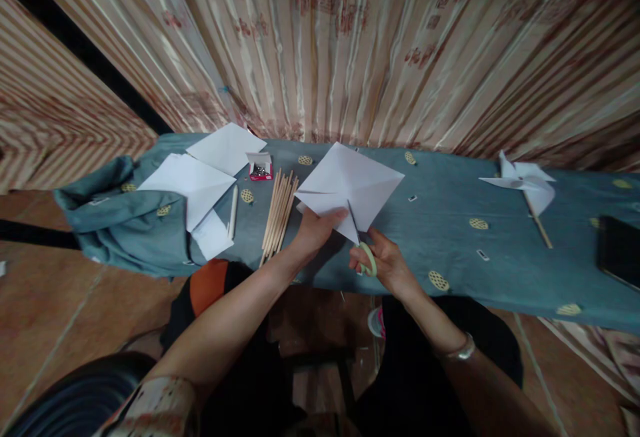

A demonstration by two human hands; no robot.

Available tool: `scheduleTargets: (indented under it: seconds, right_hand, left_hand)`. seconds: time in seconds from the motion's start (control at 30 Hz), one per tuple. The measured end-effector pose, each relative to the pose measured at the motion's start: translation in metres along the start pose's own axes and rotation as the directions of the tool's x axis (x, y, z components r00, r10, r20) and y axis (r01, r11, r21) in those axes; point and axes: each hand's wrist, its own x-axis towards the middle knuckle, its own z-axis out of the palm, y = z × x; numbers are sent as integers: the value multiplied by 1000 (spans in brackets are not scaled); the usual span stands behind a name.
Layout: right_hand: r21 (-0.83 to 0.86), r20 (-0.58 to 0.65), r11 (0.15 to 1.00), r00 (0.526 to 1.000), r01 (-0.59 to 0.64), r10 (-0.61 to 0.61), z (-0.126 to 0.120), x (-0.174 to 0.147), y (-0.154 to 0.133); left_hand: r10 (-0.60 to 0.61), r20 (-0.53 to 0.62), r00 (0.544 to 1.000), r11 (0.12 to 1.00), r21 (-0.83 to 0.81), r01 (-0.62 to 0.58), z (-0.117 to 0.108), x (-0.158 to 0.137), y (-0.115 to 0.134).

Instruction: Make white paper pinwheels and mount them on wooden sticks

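Patterned sleeve (155, 410) nearest, left hand (316, 229) pinching creased white paper (357, 177) that spreads beyond its grip above the table (445, 203), right hand (390, 262) gripping green-handled scissors (371, 258), blade over the paper's near corner.

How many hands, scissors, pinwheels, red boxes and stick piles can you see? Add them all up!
Hands: 2
Scissors: 1
Pinwheel: 1
Red box: 1
Stick pile: 1
Total: 6
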Motion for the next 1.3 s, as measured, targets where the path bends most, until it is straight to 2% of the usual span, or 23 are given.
scheduleTargets:
  seconds: [1.3]
  right_hand:
    - [-41,4,998,999,50,-49,-3,0,2]
  left_hand:
    - [20,57,998,999,25,-22,-4,0,-7]
